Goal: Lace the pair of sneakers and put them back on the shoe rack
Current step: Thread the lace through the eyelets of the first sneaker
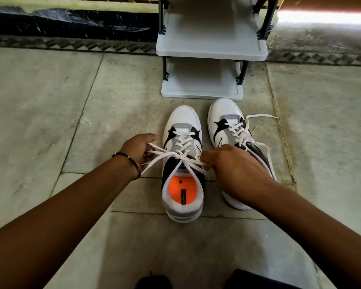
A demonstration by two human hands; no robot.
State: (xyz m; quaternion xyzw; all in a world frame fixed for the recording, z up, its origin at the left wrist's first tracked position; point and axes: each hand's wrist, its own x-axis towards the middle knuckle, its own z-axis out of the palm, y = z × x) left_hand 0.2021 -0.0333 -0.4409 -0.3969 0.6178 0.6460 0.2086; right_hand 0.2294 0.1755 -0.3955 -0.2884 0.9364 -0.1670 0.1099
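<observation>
Two white, black and grey sneakers are set side by side on the stone floor (50, 105), toes pointed at the grey shoe rack (212, 49) just beyond them. The left sneaker (182, 163), with its orange insole, is being worked on: its white lace (181, 156) is crossed over the tongue and drawn out to both sides. One end is pinched in the left hand (139, 150), the other closed in the right hand (236, 167), though those fingertips are partly hidden. The right sneaker (227, 122) is laced, its ends lying loose.
</observation>
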